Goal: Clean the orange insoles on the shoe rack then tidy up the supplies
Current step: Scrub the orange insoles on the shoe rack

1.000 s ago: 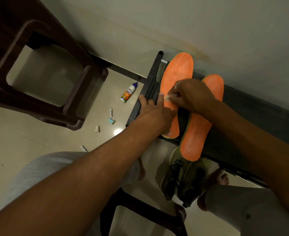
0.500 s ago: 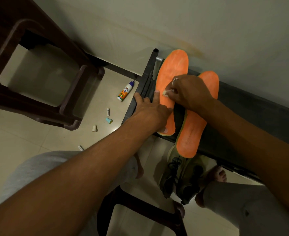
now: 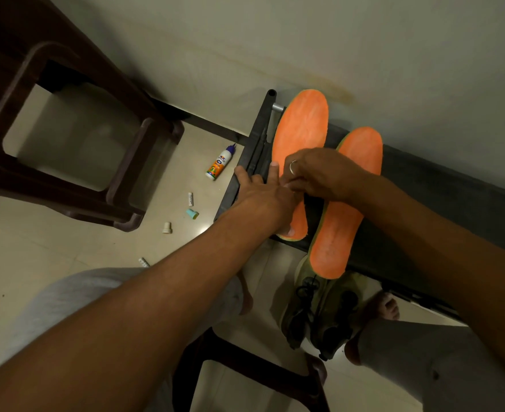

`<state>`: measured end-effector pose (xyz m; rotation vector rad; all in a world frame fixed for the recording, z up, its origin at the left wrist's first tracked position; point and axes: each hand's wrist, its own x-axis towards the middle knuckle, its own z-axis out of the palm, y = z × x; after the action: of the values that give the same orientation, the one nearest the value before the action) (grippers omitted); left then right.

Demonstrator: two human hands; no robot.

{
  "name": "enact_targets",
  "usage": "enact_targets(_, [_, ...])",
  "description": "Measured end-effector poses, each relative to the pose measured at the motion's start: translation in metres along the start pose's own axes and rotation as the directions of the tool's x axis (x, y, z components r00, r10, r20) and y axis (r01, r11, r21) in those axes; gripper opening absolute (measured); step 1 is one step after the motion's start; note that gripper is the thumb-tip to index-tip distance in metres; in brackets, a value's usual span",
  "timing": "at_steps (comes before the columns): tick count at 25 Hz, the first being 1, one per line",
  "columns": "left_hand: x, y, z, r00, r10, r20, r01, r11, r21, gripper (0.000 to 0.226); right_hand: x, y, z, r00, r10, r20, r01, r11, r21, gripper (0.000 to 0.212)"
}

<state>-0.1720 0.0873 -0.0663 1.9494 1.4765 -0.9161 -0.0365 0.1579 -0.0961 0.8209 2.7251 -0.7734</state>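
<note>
Two orange insoles lie side by side on the dark shoe rack (image 3: pixel 429 203) against the wall. My left hand (image 3: pixel 263 196) lies flat on the left insole (image 3: pixel 301 129), fingers spread, with the thumb out on the rack's end. My right hand (image 3: pixel 325 176), a ring on one finger, is curled over the middle of that insole right beside my left fingers. Its fingertips pinch a small white piece that is almost hidden now. The right insole (image 3: pixel 342 224) lies partly under my right wrist, and its heel hangs over the rack's front edge.
On the floor left of the rack lie a white glue bottle (image 3: pixel 218 166), a small white stick (image 3: pixel 190 199), a teal cap (image 3: pixel 192 214) and a white cap (image 3: pixel 167 228). A brown plastic stool (image 3: pixel 120 185) stands at the left. Olive shoes (image 3: pixel 319 310) sit under the rack between my feet.
My right hand has slid down the left insole toward my left hand with the white piece pinched. My left hand has stayed pressed on the insole.
</note>
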Motion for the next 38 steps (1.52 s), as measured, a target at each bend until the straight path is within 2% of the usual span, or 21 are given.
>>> enact_targets(2, [0.0, 0.0, 0.0, 1.0, 0.008, -0.002, -0.008, 1.0, 0.014, 0.09, -0.001, 0.009, -0.009, 0.999, 0.049, -0.019, -0.049, 0.999, -0.019, 0.018])
enact_targets(5, [0.0, -0.003, -0.001, 1.0, 0.009, 0.007, -0.009, 1.0, 0.011, 0.087, 0.0, 0.013, -0.005, 0.948, 0.169, -0.269, -0.207, 0.971, -0.121, 0.022])
enact_targets(6, [0.0, -0.004, -0.001, 1.0, 0.009, 0.001, -0.009, 1.0, 0.005, 0.087, 0.002, 0.007, -0.001, 0.95, 0.165, -0.264, -0.203, 0.971, -0.122, 0.022])
enact_targets(8, [-0.001, -0.002, 0.0, 1.0, 0.012, -0.006, -0.012, 1.0, 0.004, 0.088, 0.002, -0.001, 0.002, 0.989, 0.099, -0.114, -0.105, 0.994, -0.042, 0.021])
enact_targets(10, [0.0, 0.0, 0.0, 1.0, 0.012, -0.006, -0.011, 1.0, 0.011, 0.088, 0.001, 0.004, -0.005, 0.992, 0.129, -0.008, -0.128, 0.992, 0.016, 0.02])
enact_targets(11, [0.001, 0.0, -0.001, 1.0, 0.013, -0.002, -0.013, 1.0, 0.013, 0.088, 0.002, 0.008, -0.008, 0.983, 0.182, -0.038, -0.182, 0.983, 0.0, 0.022])
enact_targets(14, [0.001, -0.002, 0.0, 1.0, 0.015, 0.009, -0.016, 1.0, 0.027, 0.085, 0.003, 0.013, -0.003, 0.908, 0.302, -0.291, -0.333, 0.941, -0.063, 0.026])
enact_targets(17, [0.001, -0.005, -0.006, 1.0, 0.017, -0.006, -0.017, 0.999, -0.029, 0.08, 0.002, 0.003, 0.005, 0.907, 0.279, -0.317, -0.316, 0.946, -0.072, 0.026])
enact_targets(20, [0.004, -0.024, -0.022, 0.987, -0.02, -0.159, -0.017, 0.974, -0.228, 0.056, -0.002, 0.004, 0.006, 0.892, 0.306, -0.333, -0.333, 0.942, -0.028, 0.026])
enact_targets(21, [0.006, -0.029, -0.024, 0.971, -0.043, -0.235, -0.018, 0.968, -0.251, 0.057, -0.003, 0.005, 0.008, 0.891, 0.299, -0.342, -0.325, 0.945, -0.021, 0.027])
enact_targets(23, [0.007, -0.032, -0.019, 0.942, -0.077, -0.328, 0.005, 0.977, -0.215, 0.083, -0.003, 0.005, 0.011, 0.889, 0.299, -0.346, -0.323, 0.946, -0.012, 0.027])
enact_targets(25, [0.009, -0.03, -0.01, 0.931, -0.093, -0.353, 0.065, 0.994, -0.092, 0.104, -0.003, 0.006, 0.013, 0.88, 0.319, -0.352, -0.337, 0.941, 0.01, 0.027])
enact_targets(27, [0.013, -0.03, -0.002, 0.947, -0.106, -0.303, 0.103, 0.994, -0.027, 0.113, -0.006, 0.0, 0.012, 0.897, 0.316, -0.309, -0.306, 0.948, 0.081, 0.026])
enact_targets(29, [0.018, -0.032, 0.002, 0.96, -0.123, -0.253, 0.119, 0.992, -0.029, 0.117, -0.012, -0.012, 0.014, 0.963, 0.214, -0.166, -0.191, 0.971, 0.141, 0.024])
enact_targets(31, [0.02, -0.031, 0.004, 0.961, -0.131, -0.244, 0.129, 0.991, -0.025, 0.119, -0.018, -0.018, 0.017, 0.984, 0.155, -0.083, -0.145, 0.982, 0.119, 0.021])
enact_targets(32, [0.021, -0.029, 0.004, 0.96, -0.133, -0.245, 0.13, 0.991, -0.025, 0.12, -0.018, -0.014, 0.018, 0.972, 0.193, -0.132, -0.183, 0.98, 0.082, 0.021])
enact_targets(34, [0.021, -0.028, 0.004, 0.959, -0.135, -0.25, 0.132, 0.991, -0.028, 0.12, -0.018, -0.001, 0.017, 0.896, 0.301, -0.327, -0.321, 0.947, -0.007, 0.023])
enact_targets(35, [0.021, -0.029, 0.004, 0.957, -0.14, -0.254, 0.138, 0.99, -0.026, 0.121, -0.017, 0.001, 0.019, 0.872, 0.32, -0.37, -0.352, 0.936, -0.021, 0.024])
enact_targets(36, [0.021, -0.03, 0.004, 0.955, -0.146, -0.257, 0.145, 0.989, -0.022, 0.121, -0.015, -0.001, 0.021, 0.885, 0.298, -0.358, -0.33, 0.943, -0.03, 0.025])
enact_targets(38, [0.02, -0.029, 0.005, 0.954, -0.153, -0.257, 0.153, 0.988, -0.022, 0.12, -0.012, -0.01, 0.025, 0.953, 0.2, -0.227, -0.199, 0.98, 0.029, 0.027])
